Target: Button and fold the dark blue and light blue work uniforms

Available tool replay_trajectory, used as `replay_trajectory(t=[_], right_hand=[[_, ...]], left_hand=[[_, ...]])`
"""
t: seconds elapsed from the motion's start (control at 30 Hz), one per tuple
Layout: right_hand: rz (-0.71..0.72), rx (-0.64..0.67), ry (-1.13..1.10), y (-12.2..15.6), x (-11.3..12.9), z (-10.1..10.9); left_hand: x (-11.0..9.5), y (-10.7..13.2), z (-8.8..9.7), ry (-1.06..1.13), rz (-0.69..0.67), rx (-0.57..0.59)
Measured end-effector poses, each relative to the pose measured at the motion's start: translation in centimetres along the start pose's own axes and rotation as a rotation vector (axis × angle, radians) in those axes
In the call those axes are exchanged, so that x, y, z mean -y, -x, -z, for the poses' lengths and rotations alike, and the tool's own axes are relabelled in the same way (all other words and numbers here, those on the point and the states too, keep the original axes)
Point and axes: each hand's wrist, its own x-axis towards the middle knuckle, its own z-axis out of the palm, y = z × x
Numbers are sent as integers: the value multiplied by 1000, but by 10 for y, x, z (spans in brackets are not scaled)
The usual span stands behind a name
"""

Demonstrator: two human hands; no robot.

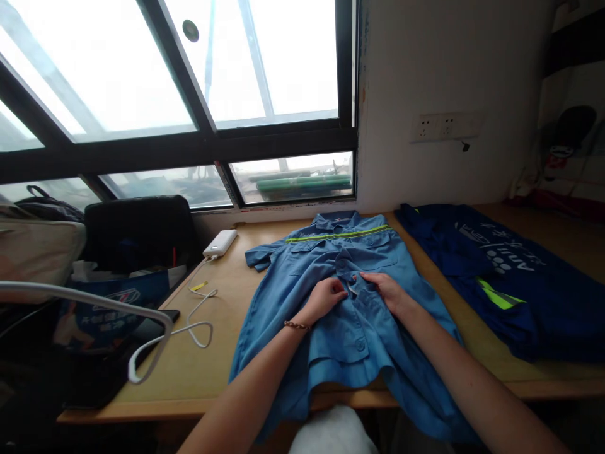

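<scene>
A light-blue short-sleeved shirt (293,277) with a yellow-green stripe across the chest lies front up on the wooden table (265,236), its collar toward the window and its hem hanging over the near edge. My left hand (324,298) pinches the front placket from the left, fingers closed on the cloth. From the right, my right hand (385,291) grips the opposite front edge between thumb and fingers. Between the hands the front is bunched and parted a little. Lower on the placket a button (360,345) shows. Any button at my fingertips is hidden.
A dark-blue garment (501,277) with white print lies to the right. On the left are a white power bank (220,243) and its looping cable (189,325). Bags (118,309) and a black chair back (137,230) stand beyond the table's left edge. A window is behind.
</scene>
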Motion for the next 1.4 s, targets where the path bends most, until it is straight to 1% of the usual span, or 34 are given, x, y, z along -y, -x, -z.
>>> replay_trajectory(t=[0.03,0.1,0.2,0.23,0.3,0.37,0.43,0.5,0.6,0.77,0.9,1.1,1.23,1.33,1.4], right_hand=[[2,-9,19,1,0,-1],[10,-19,55,2,0,-2],[19,12,85,6,1,-5],[21,32,95,8,1,-7],[27,74,126,10,0,-9],[41,98,169,11,-2,-10],[58,108,221,10,-5,-10],[89,103,282,9,-7,-10],[114,81,351,7,-8,-9],[110,59,320,6,-6,-7],[119,40,272,5,-7,-6],[114,39,290,5,-9,-6],[85,40,262,7,-8,-9],[132,41,337,7,-10,-11],[219,14,460,6,-13,-12]], left_hand=[[-1,4,1,27,-5,52],[0,7,3,72,-16,101],[1,8,2,113,4,67],[1,8,2,144,30,62],[0,8,0,270,127,105],[-2,8,-1,460,261,158],[-5,9,-1,643,360,175],[-8,10,-1,773,395,165],[-8,11,-1,870,384,149],[-6,11,-3,916,344,99],[-6,10,-4,928,345,78],[-9,9,-3,921,342,66],[-12,10,-3,890,339,12],[-15,10,-2,833,308,-13],[-17,10,-3,786,276,-18]])
